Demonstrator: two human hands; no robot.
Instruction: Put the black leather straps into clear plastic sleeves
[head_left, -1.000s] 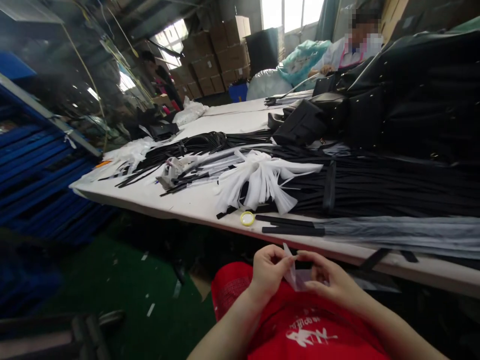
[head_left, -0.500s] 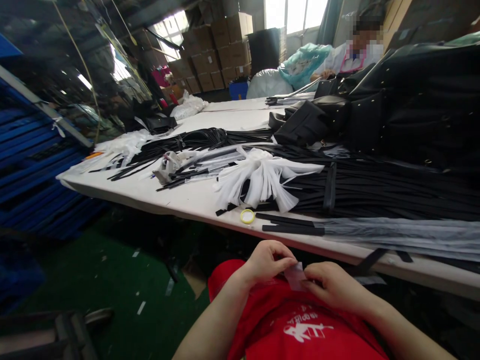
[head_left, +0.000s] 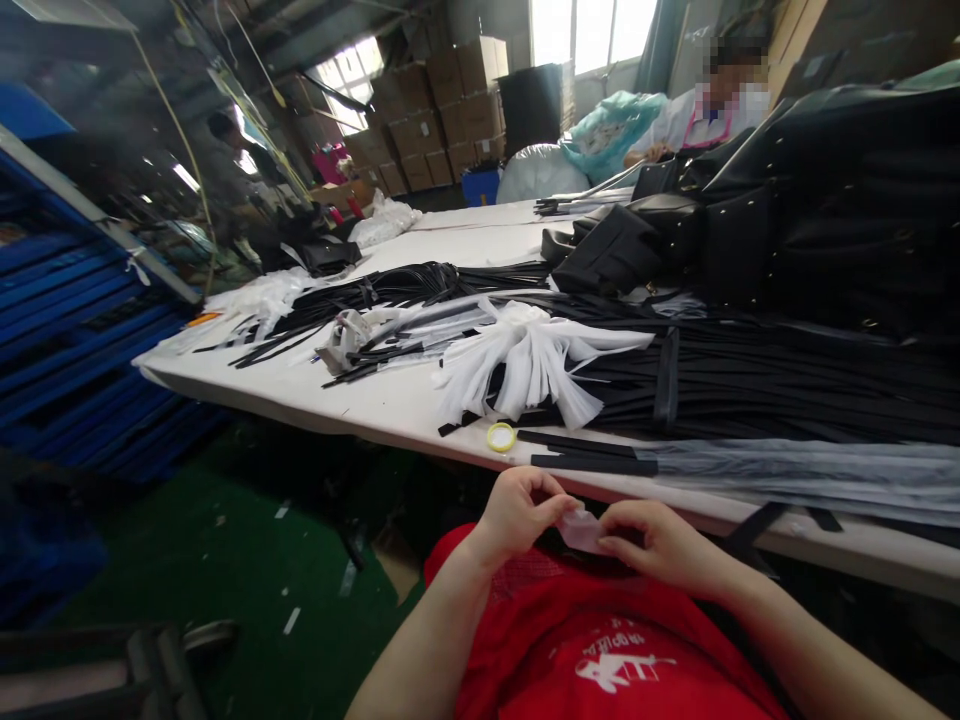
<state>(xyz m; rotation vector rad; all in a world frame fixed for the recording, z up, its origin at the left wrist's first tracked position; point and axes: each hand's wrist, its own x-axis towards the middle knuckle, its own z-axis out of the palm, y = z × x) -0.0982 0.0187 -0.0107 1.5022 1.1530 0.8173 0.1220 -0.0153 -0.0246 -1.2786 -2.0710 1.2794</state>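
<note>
A small piece of thin, whitish translucent film [head_left: 581,530] is stretched between my two hands, above my red apron [head_left: 570,640] and just off the table's near edge. My left hand [head_left: 517,510] pinches its left corner between thumb and forefinger. On the other side my right hand [head_left: 660,545] grips the right end, also in a pinch. Whether the piece is a bag or a flat sheet I cannot tell. Beyond my hands, a yellow-rimmed round disc [head_left: 501,436] lies at the table edge, beside black strips [head_left: 592,464] partly wrapped in clear plastic.
A fanned bundle of white strips [head_left: 525,360] rests on long black straps [head_left: 750,385] across the white table [head_left: 382,415]. Black leather-like bags [head_left: 825,220] are heaped at right. Across the table a person [head_left: 697,120] sits. Blue racks [head_left: 90,350] stand left.
Both hands have risen slightly toward the table edge, still pinching the film, which now hangs at a different tilt. The view has shifted a little.
</note>
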